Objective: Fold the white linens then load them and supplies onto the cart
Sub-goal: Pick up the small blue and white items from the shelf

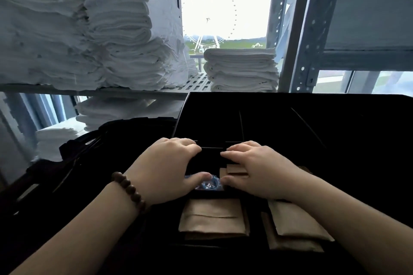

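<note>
Slatted metal shelf [196, 83]: tall stacks of folded white linens [120, 35], shorter stack [242, 69] at right end. Below, black divided tray [279, 123]: brown paper packets [212, 219] in near compartments.

open tray compartments [268, 127] ahead, dividers [241, 123] between them, towel stack [242, 69] close behind

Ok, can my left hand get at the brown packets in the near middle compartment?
Probably yes. The brown packets lie uncovered in the black tray, just nearer you than the left hand, with nothing lying over them.
</note>
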Demonstrator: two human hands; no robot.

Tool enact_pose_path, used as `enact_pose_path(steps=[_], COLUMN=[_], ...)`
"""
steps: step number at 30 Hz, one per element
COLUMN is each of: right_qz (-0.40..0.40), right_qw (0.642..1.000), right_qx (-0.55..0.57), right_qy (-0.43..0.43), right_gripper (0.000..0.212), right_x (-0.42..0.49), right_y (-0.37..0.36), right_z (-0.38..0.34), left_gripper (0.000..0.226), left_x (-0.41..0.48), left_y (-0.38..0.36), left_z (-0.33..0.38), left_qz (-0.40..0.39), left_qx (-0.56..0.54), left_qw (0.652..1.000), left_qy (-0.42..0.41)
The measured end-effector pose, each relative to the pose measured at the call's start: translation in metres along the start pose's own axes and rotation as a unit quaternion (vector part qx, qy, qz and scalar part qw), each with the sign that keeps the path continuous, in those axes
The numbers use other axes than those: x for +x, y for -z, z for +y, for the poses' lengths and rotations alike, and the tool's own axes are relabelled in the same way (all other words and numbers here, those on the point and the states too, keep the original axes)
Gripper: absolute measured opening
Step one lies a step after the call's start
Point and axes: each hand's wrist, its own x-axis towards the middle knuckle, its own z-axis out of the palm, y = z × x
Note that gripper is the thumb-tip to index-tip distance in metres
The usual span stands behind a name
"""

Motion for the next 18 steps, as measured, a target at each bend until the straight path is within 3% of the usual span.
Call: enact_pose_path(steps=[8,18], right_qz=[0.144,0.222], right_qw=[0.986,0.941], right_qx=[0.014,-0.011], right_qy=[-0.088,-0.254], right_gripper=[0.048,0.039], right_x=[-0.052,-0.154], right_y=[0.021,0.037], right_z=[-0.002,0.028], left_gripper=[0.059,0.054], left_x=[-0.005,0.022], left_y=[0.002,-0.015], left_z=[0.042,0.147], left_qz=[0.08,0.107], left_qx=[-0.02,-0.135], left_qw=[0.996,0.984], left_qy=[0.04,-0.039])
